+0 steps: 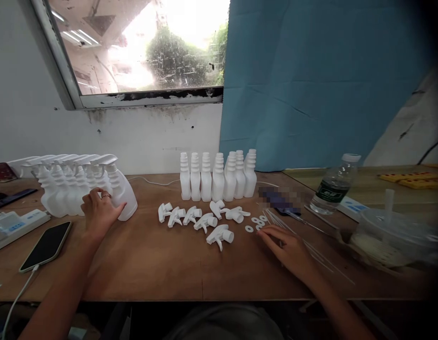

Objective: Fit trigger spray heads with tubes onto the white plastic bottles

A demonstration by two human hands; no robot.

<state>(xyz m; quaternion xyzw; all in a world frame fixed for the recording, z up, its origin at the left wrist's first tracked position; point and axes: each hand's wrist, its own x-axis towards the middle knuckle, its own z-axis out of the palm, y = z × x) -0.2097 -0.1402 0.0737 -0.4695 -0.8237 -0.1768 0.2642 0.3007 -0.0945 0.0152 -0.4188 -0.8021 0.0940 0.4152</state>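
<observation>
My left hand [100, 210] is at the front of a row of white spray bottles [128, 198] with trigger heads on. Its thumb is spread away from the curled fingers, one of which wears a ring; whether they touch a bottle I cannot tell. With its fingertips drawn together, my right hand [291, 248] pinches at a flat white washer, partly hidden under them. Several more washers [249, 229] lie beside it. Loose white trigger heads [220, 236] lie across the middle. Behind them stand several white bottles [205, 182] without heads. Thin white tubes [320, 255] run under and past my right hand.
A phone [46, 246] on a cable and a power strip [25, 226] lie at the left. At the right are a blue-handled tool [280, 200], a water bottle [330, 191] and a lidded plastic cup [385, 231]. The brown table [158, 274] ends near my body.
</observation>
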